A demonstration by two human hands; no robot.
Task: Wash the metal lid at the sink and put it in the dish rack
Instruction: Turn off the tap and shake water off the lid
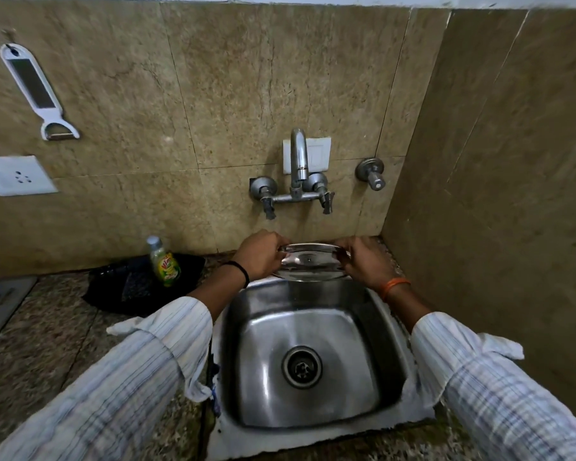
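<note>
A round shiny metal lid [310,262] is held over the back edge of the steel sink [246,327], close to the wall and below the tap [298,158]. My left hand [260,254] grips its left rim and my right hand [363,261] grips its right rim. No water is seen running from the spout. The sink basin holds nothing but its drain [301,367]. A black tray-like rack [113,287] lies on the counter to the left of the sink.
A green dish-soap bottle [165,262] stands on the black rack. A white peeler [34,91] hangs on the wall at upper left above a socket [15,176]. A second tap [371,174] juts out at right. A tiled side wall closes the right.
</note>
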